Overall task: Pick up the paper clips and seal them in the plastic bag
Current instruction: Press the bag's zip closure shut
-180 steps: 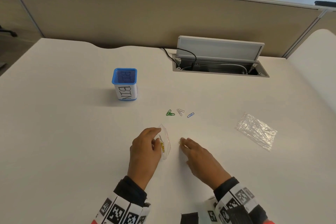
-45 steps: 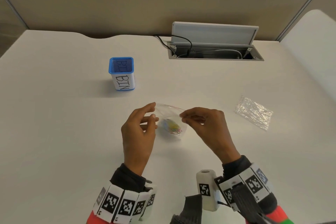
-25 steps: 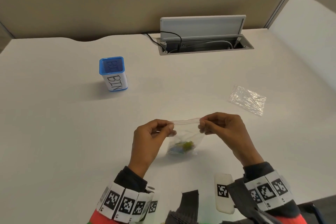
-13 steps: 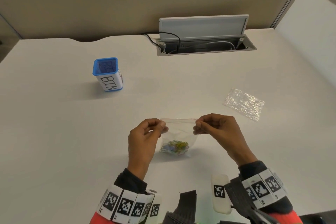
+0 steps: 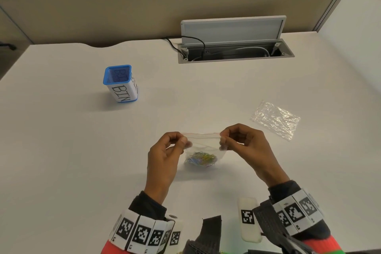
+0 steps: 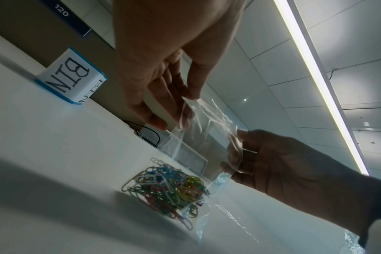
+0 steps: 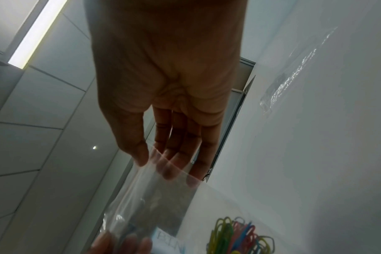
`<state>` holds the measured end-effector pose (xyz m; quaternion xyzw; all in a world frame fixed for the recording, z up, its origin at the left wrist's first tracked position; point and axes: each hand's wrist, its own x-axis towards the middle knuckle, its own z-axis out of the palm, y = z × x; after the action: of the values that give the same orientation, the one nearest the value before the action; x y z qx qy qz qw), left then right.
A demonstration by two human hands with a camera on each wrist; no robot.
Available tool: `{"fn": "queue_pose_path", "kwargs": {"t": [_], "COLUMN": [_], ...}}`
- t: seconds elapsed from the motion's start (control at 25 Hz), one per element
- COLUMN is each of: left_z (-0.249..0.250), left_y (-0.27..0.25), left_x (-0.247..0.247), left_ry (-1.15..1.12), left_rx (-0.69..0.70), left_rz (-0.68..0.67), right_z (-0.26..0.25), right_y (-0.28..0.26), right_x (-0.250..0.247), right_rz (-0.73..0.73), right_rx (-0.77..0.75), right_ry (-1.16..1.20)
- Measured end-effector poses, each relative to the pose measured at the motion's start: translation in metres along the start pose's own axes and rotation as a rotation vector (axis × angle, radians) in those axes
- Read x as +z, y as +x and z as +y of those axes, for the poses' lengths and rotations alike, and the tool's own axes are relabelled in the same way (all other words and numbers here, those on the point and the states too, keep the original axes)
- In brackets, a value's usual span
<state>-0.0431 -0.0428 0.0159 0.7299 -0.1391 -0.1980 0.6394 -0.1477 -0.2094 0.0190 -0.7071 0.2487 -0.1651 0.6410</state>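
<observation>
A small clear plastic bag with a red line along its top hangs upright above the white desk. My left hand pinches its top left corner and my right hand pinches its top right corner. A heap of coloured paper clips sits in the bottom of the bag, touching the desk. The left wrist view shows the paper clips inside the bag with both hands on its top edge. In the right wrist view my right fingers press the bag against my thumb, with the paper clips below.
A blue-rimmed cup labelled BIN stands at the back left. A second, empty clear bag lies flat to the right. An open cable hatch with wires sits at the desk's back, before a beige partition.
The loose clips went into the bag and it was lifted upright. Over the last second both hands kept pinching its top corners and the clips settled at the bottom.
</observation>
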Motion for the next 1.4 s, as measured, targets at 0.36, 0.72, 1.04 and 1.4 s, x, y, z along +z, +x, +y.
{"fn": "queue_pose_path", "kwargs": {"t": [0.36,0.72,1.04,1.4], "left_z": [0.0,-0.001,-0.003,-0.005], "left_y": [0.001,0.007,0.013,0.014], "left_x": [0.0,0.0,-0.002,-0.001], "left_ry": [0.019,0.063,0.047,0.054], "left_rx": [-0.006,0.043,0.057,0.081], "left_rz": [-0.026,-0.049,-0.043,-0.088], "right_z": [0.005,0.0,-0.002,-0.006], "right_y": [0.004,0.008,0.013,0.011], "right_x": [0.002,0.007,0.011,0.019], "right_rz": [0.0,-0.045,-0.025,-0.017], "right_rx": [-0.025,-0.032,-0.059,-0.088], "right_ry": [-0.107,-0.088,-0.16,-0.147]}}
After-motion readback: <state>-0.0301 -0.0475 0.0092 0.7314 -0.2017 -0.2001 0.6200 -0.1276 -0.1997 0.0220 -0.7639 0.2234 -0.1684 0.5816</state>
